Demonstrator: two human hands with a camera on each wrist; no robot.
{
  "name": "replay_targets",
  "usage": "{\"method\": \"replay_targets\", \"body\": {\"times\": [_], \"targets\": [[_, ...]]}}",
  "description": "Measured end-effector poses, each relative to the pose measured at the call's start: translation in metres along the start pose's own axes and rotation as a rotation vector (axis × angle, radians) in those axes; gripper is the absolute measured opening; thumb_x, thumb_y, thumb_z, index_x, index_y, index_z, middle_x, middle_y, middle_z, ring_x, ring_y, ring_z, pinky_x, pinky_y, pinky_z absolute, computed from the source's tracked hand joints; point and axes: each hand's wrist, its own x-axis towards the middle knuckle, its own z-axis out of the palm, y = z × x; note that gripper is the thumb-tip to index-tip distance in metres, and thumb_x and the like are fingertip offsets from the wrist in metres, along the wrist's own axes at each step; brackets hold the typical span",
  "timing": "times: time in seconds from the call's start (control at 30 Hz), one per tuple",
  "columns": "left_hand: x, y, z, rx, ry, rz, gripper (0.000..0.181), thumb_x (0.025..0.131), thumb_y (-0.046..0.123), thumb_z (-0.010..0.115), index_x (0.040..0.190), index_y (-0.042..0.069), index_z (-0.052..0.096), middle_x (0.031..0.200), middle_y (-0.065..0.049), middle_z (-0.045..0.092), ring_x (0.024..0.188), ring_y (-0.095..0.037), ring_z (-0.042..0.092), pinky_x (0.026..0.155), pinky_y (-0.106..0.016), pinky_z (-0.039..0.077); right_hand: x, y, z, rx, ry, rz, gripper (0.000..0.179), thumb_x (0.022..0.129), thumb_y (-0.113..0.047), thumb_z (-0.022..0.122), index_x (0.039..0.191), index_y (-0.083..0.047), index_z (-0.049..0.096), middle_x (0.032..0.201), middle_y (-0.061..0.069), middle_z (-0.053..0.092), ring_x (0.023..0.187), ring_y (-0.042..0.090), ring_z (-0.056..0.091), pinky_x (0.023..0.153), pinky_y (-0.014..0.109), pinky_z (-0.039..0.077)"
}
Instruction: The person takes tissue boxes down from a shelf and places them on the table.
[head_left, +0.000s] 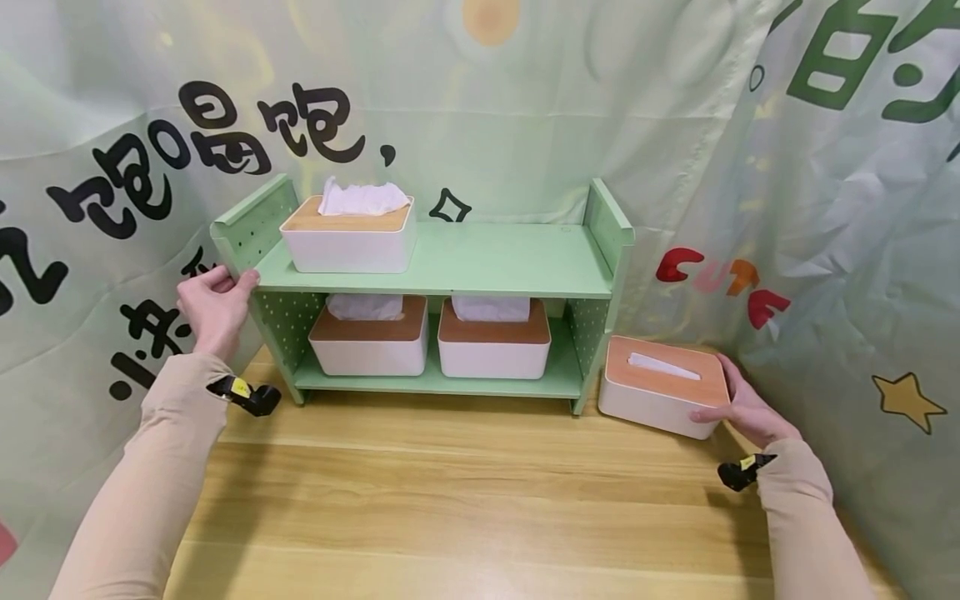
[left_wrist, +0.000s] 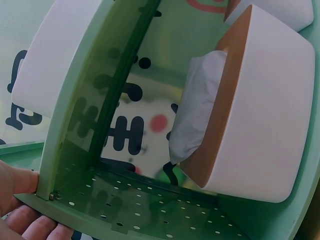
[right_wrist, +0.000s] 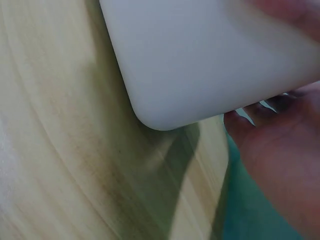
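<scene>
In the head view, my left hand (head_left: 216, 310) grips the left side panel of a green two-tier shelf (head_left: 510, 258), thumb at the front edge near the upper board. The left wrist view shows its fingers (left_wrist: 37, 225) around the perforated panel. On the right, my right hand (head_left: 753, 412) holds a white tissue box with a wood lid (head_left: 663, 383) by its right end, beside the shelf. Whether that box touches the table cannot be told. One tissue box (head_left: 348, 246) sits on the upper board at left; two others, left (head_left: 367, 354) and right (head_left: 495, 358), stand below.
A wooden table (head_left: 450, 483) carries the shelf. Printed fabric (head_left: 525, 150) hangs close behind it and along both sides. The fabric on the right side (head_left: 847, 350) comes near my right hand.
</scene>
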Motion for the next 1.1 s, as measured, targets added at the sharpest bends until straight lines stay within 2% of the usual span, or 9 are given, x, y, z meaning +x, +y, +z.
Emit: {"method": "replay_targets", "body": {"times": [0.27, 0.4, 0.5, 0.6, 0.67, 0.73, 0.83, 0.93, 1.1], "targets": [[0.000, 0.000, 0.002, -0.018, -0.004, -0.008, 0.048, 0.091, 0.021, 0.072, 0.137, 0.011, 0.061, 0.069, 0.031, 0.057, 0.071, 0.012, 0.058, 0.068, -0.003, 0.048, 0.000, 0.003, 0.002, 0.027, 0.010, -0.011, 0.120, 0.084, -0.002, 0.075, 0.159, -0.017, -0.018, 0.159, 0.024, 0.001, 0.116, -0.008, 0.036, 0.087, 0.002, 0.039], [0.000, 0.001, 0.002, -0.019, 0.005, -0.013, 0.048, 0.091, 0.021, 0.073, 0.137, 0.012, 0.062, 0.080, 0.027, 0.066, 0.071, 0.012, 0.058, 0.069, -0.003, 0.048, -0.001, 0.001, 0.003, 0.032, 0.012, -0.032, 0.115, 0.084, -0.003, 0.074, 0.158, -0.020, -0.012, 0.155, 0.023, 0.006, 0.111, -0.011, 0.040, 0.087, 0.002, 0.040], [0.000, 0.001, 0.003, -0.019, 0.011, -0.013, 0.047, 0.091, 0.021, 0.073, 0.136, 0.013, 0.062, 0.086, 0.025, 0.070, 0.071, 0.012, 0.058, 0.069, -0.003, 0.049, 0.000, -0.004, 0.004, 0.047, 0.005, -0.016, 0.106, 0.090, -0.009, 0.070, 0.157, -0.023, -0.012, 0.155, 0.021, 0.007, 0.123, 0.000, 0.039, 0.093, 0.005, 0.038], [0.000, 0.001, 0.003, -0.014, 0.013, -0.016, 0.047, 0.091, 0.021, 0.073, 0.136, 0.013, 0.062, 0.100, 0.017, 0.075, 0.071, 0.012, 0.058, 0.069, -0.004, 0.049, 0.000, -0.008, 0.006, 0.078, -0.005, 0.047, 0.102, 0.099, -0.024, 0.062, 0.156, -0.024, -0.023, 0.163, 0.022, -0.006, 0.146, 0.025, 0.018, 0.123, 0.026, 0.026], [0.000, 0.002, 0.004, -0.005, 0.013, -0.023, 0.047, 0.092, 0.022, 0.072, 0.137, 0.014, 0.062, 0.116, 0.005, 0.074, 0.072, 0.012, 0.058, 0.070, -0.004, 0.049, 0.002, -0.010, 0.009, 0.087, 0.014, 0.083, 0.100, 0.102, -0.033, 0.056, 0.156, -0.021, -0.026, 0.165, 0.023, -0.012, 0.149, 0.037, 0.004, 0.127, 0.042, 0.017], [0.000, 0.002, 0.004, -0.001, 0.013, -0.026, 0.048, 0.091, 0.022, 0.073, 0.137, 0.015, 0.061, 0.124, 0.002, 0.071, 0.073, 0.012, 0.058, 0.071, -0.003, 0.048, 0.004, -0.012, 0.013, 0.077, 0.053, 0.112, 0.097, 0.103, -0.040, 0.052, 0.157, -0.017, -0.024, 0.165, 0.024, -0.011, 0.148, 0.039, 0.004, 0.126, 0.049, 0.016], [-0.001, 0.001, 0.004, -0.022, 0.011, -0.022, 0.047, 0.091, 0.020, 0.072, 0.137, 0.014, 0.062, 0.105, 0.016, 0.075, 0.074, 0.011, 0.058, 0.070, -0.003, 0.048, 0.007, -0.017, 0.018, 0.024, 0.134, 0.145, 0.091, 0.103, -0.044, 0.051, 0.160, -0.010, -0.011, 0.163, 0.025, 0.004, 0.143, 0.036, 0.020, 0.117, 0.036, 0.030], [-0.001, 0.001, 0.002, -0.056, 0.012, -0.005, 0.046, 0.091, 0.018, 0.072, 0.136, 0.011, 0.062, 0.073, 0.028, 0.062, 0.072, 0.011, 0.058, 0.066, -0.003, 0.048, 0.009, -0.024, 0.022, -0.024, 0.193, 0.189, 0.090, 0.102, -0.047, 0.050, 0.160, -0.005, -0.003, 0.162, 0.028, 0.014, 0.136, 0.035, 0.030, 0.104, 0.028, 0.038], [-0.002, 0.000, 0.001, -0.071, 0.017, 0.006, 0.046, 0.091, 0.017, 0.072, 0.135, 0.009, 0.063, 0.065, 0.031, 0.055, 0.070, 0.011, 0.058, 0.064, -0.003, 0.047, 0.011, -0.031, 0.031, -0.034, 0.327, 0.244, 0.085, 0.101, -0.045, 0.052, 0.161, -0.003, 0.008, 0.162, 0.029, 0.020, 0.134, 0.037, 0.034, 0.089, 0.019, 0.038]]}}
